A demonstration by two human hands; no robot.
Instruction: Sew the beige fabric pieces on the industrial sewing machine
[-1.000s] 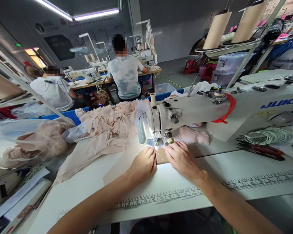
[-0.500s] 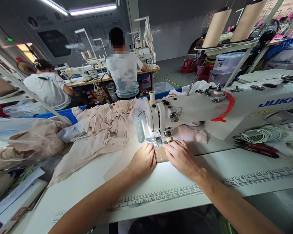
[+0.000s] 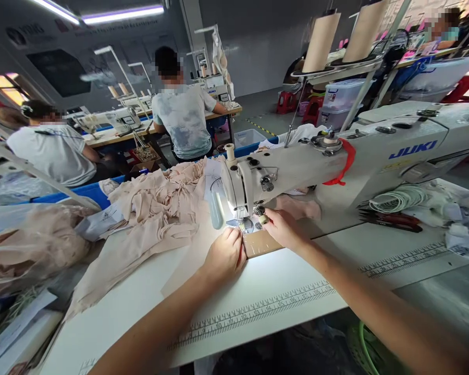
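Note:
At the white sewing machine (image 3: 240, 187), my left hand (image 3: 226, 252) lies just left of the needle area, thumb and fingers pinched together. A thin beige fabric piece (image 3: 185, 260) runs under this hand, and its edge appears to be between the fingertips. My right hand (image 3: 283, 228) is raised beside the machine head, its fingers curled together against a small cream knob (image 3: 263, 220) near the presser foot. Whether the fingertips grip the knob or something beside it is hidden. Below the needle, a brown plate (image 3: 260, 244) lies between the hands.
A heap of beige fabric (image 3: 156, 203) covers the table's left side. Dark-red-handled scissors (image 3: 394, 221) and a pale green cord coil (image 3: 398, 199) lie at right. Thread cones (image 3: 321, 41) stand behind. Two co-workers sit ahead. A printed ruler (image 3: 258, 315) runs along the front edge.
My right hand has lifted off the brown plate and moved up to the cream knob, uncovering more of the plate. My left hand stays near the needle. The view has shifted right.

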